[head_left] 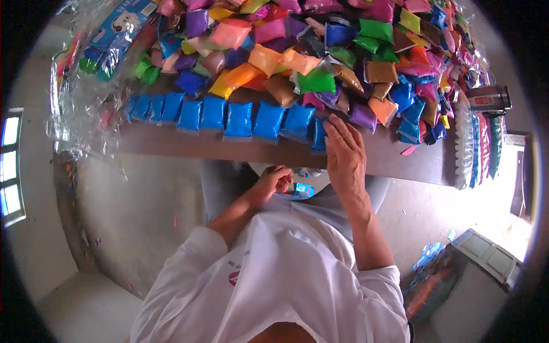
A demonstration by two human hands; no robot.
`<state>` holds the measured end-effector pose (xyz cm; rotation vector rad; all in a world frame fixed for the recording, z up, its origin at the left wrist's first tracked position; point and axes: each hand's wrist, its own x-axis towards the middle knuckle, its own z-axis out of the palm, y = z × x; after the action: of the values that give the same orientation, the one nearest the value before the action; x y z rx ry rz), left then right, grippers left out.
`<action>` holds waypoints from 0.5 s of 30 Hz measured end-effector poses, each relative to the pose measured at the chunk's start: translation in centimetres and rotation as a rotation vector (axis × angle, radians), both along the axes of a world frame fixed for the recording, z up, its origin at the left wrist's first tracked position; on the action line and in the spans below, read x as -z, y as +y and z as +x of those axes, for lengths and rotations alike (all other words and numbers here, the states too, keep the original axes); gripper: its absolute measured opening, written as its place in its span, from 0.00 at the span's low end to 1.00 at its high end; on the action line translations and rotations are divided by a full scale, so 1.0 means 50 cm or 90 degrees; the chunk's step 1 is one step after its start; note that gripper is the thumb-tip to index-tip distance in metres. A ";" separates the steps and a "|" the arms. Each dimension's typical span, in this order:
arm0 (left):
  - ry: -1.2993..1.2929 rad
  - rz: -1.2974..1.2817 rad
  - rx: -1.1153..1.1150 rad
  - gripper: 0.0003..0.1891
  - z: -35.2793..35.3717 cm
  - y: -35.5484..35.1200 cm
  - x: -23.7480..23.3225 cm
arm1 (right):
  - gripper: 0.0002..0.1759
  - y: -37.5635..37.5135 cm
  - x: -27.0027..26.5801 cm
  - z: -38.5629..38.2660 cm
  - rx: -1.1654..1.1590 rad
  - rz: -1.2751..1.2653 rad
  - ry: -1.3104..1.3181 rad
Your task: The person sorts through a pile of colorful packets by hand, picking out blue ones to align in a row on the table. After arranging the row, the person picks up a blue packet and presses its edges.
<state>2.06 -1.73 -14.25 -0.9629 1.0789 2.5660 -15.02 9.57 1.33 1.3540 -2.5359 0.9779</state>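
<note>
Along the table's near edge runs a row of small blue packets [238, 119], laid side by side. At the row's right end my right hand [347, 153] rests its fingertips on the last blue packet [318, 135], partly covering it. Its fingers lie close together and bent over the packet's right side. My left hand [277, 180] is below the table edge, above my lap, with its fingers curled closed. Whatever it may hold is hidden.
A big heap of mixed coloured packets [274, 57] covers the table [189, 144] behind the row. Clear plastic wrapping [86, 114] hangs at the left. A dark can [488, 98] and strips of packets [480, 151] lie at the right edge.
</note>
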 end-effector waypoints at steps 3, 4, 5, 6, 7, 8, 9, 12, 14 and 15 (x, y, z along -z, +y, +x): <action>0.014 -0.048 0.050 0.14 -0.005 -0.002 -0.011 | 0.16 -0.005 -0.003 -0.001 -0.001 0.026 0.026; 0.008 -0.035 0.022 0.12 -0.008 0.000 -0.021 | 0.16 -0.006 0.000 -0.001 0.007 0.028 0.040; 0.002 -0.021 -0.004 0.10 -0.010 0.001 -0.028 | 0.16 -0.006 0.003 0.000 0.017 0.030 0.055; 0.005 -0.022 -0.004 0.10 -0.010 0.001 -0.023 | 0.16 -0.006 0.008 0.000 0.017 0.029 0.058; 0.009 -0.019 -0.001 0.09 -0.011 0.001 -0.015 | 0.17 -0.005 0.014 0.001 0.031 0.014 0.053; 0.013 -0.017 0.003 0.09 -0.011 0.001 -0.009 | 0.17 -0.004 0.019 0.002 0.046 -0.001 0.049; 0.018 -0.017 0.008 0.09 -0.013 0.001 -0.013 | 0.17 -0.001 0.023 0.002 0.051 -0.001 0.054; -0.010 -0.015 -0.005 0.10 -0.007 0.001 -0.018 | 0.19 0.007 0.026 0.004 0.020 -0.088 0.065; 0.014 -0.048 0.031 0.13 -0.001 -0.004 -0.009 | 0.20 0.009 0.022 0.006 -0.006 -0.055 0.077; 0.021 -0.045 0.043 0.13 -0.003 -0.005 -0.009 | 0.20 0.007 0.022 0.004 0.006 -0.051 0.084</action>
<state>1.91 -2.00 -13.80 -0.8862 1.1967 2.5133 -14.82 9.91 0.25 1.3373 -2.3792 0.9443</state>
